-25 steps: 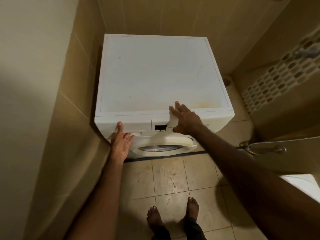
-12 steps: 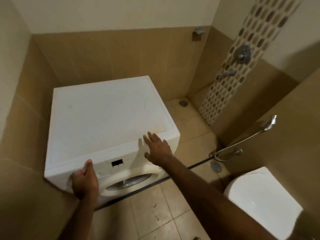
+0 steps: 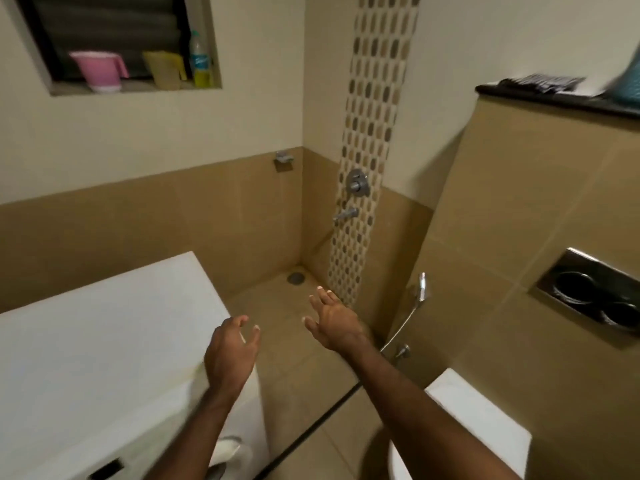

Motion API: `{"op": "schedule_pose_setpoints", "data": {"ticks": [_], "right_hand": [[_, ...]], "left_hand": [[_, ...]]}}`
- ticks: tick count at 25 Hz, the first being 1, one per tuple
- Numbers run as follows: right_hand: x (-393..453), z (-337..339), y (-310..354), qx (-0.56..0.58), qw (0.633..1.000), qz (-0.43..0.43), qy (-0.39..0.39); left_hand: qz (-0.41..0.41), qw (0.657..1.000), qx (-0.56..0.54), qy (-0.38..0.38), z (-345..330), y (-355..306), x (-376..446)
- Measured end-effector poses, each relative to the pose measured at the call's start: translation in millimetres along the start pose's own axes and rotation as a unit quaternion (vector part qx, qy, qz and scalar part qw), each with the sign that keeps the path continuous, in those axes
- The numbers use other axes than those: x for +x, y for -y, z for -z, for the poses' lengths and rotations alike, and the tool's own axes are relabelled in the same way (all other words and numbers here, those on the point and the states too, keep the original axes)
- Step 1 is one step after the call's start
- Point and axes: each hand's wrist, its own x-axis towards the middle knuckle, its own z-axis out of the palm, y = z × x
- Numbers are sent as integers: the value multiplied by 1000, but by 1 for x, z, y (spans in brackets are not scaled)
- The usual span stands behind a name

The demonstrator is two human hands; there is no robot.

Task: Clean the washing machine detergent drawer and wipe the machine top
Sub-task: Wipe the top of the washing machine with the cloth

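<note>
head view looks across a tiled bathroom; the washing machine (image 3: 104, 358) sits low at the left, its white top bare, with a faint yellowish stain near the right front corner. left hand (image 3: 230, 355) hovers over that corner, fingers loosely curled and holding nothing. right hand (image 3: 334, 322) is out over the floor, fingers spread, empty. detergent drawer is not visible, likely on the front panel, which is mostly out of frame. it is probably light rigid plastic, slick if wet, best pulled by its front lip; no cloth in either hand
</note>
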Motion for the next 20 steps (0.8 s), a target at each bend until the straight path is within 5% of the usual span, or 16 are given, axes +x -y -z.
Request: {"op": "schedule_pose_setpoints", "data": {"ticks": [11, 20], "right_hand": [[-1, 185, -240, 30, 967, -130, -219], [52, 341, -334, -59, 864, -167, -472]], "left_hand": [[-281, 957, -60, 32, -118, -329, 68], [-429, 898, -100, -22, -160, -536, 166]]}}
